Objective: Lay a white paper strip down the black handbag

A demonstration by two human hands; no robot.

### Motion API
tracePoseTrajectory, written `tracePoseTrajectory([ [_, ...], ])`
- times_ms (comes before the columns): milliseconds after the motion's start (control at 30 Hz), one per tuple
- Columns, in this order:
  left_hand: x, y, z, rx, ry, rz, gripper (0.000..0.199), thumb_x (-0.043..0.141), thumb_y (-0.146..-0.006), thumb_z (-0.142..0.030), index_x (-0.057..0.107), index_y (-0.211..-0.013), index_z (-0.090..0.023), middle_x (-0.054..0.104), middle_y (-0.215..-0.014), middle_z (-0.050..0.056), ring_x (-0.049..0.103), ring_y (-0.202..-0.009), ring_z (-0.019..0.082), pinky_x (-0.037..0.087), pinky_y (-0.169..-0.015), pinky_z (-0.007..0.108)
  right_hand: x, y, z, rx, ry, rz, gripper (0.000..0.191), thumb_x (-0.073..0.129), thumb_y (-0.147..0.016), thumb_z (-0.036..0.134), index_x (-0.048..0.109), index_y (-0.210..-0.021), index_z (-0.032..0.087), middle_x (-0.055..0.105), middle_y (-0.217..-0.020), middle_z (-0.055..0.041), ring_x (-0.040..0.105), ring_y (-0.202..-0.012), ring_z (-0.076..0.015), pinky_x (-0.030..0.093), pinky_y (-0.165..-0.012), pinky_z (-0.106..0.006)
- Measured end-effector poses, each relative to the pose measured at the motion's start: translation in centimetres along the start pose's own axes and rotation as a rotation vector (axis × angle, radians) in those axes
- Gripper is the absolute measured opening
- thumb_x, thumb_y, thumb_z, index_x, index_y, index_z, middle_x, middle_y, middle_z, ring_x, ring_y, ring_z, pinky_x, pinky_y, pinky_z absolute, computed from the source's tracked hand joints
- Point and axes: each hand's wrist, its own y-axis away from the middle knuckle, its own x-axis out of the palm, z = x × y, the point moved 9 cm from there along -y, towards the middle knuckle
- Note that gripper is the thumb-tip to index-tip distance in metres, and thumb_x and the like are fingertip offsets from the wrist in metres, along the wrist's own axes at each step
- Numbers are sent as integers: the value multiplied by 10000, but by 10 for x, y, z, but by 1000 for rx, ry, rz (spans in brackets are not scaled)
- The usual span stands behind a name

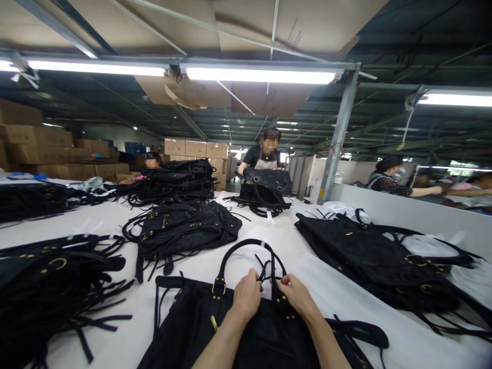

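Observation:
A black handbag [200,312] with brass-coloured fittings lies in front of me, its rounded handles [240,246] standing up. Above its top edge my left hand [248,296] is closed, fingertips pinched on a thin black strap [263,266] that loops up between the handles. My right hand [296,297] is also closed, pinching at the same strap beside the right foot of the handle; its fingertips are partly hidden behind the handle. Dark strips and a rounded flap stick out at the bag's right side.
Black bags lie at the left [57,287], further back [188,225] and at the right [369,256] on the white table [215,261]. A bag stack [180,182] stands behind. Across the table a person [265,156] handles another bag. White wrapping [346,292] lies along the right.

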Motion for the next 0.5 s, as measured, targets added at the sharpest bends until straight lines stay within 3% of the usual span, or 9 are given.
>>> tracePoseTrajectory([
  [133, 3, 0, -7, 95, 108, 27, 223, 389, -887, -103, 548, -977, -232, 723, -952, -25, 651, -856, 142, 454, -757, 226, 23, 6, -5, 25, -138, 114, 423, 734, -643, 538, 597, -879, 214, 623, -579, 21, 630, -591, -216, 457, -563, -302],
  [267, 4, 3, -20, 216, 155, 53, 317, 413, -862, -105, 641, -1031, -248, 720, -1041, -28, 644, -968, 156, 467, -851, 229, 42, 14, 2, 36, -450, 233, 820, 799, -624, 501, 427, -1311, 252, 652, -647, 50, 623, -535, -169, 469, -522, -264],
  [333, 4, 5, -24, 255, 165, 59, 382, 408, -854, -95, 658, -1092, -259, 718, -1076, -32, 643, -985, 154, 467, -877, 226, 43, 15, 10, 31, -570, 256, 942, 871, -570, 421, 386, -1361, 256, 674, -682, 46, 619, -526, -162, 474, -507, -257],
  [400, 5, 6, -25, 273, 159, 60, 395, 408, -855, -100, 669, -1104, -260, 722, -1064, -30, 647, -974, 157, 469, -880, 228, 36, 14, 13, 35, -567, 225, 941, 898, -540, 361, 424, -1342, 224, 701, -721, 23, 650, -569, -188, 507, -535, -280],
  [500, 7, 6, -23, 272, 121, 49, 339, 447, -850, -123, 688, -1054, -246, 725, -1030, -9, 643, -977, 176, 466, -888, 244, 18, 9, 14, 19, -460, 79, 904, 876, -553, 360, 464, -1337, 178, 714, -721, 3, 684, -652, -238, 541, -609, -325],
])
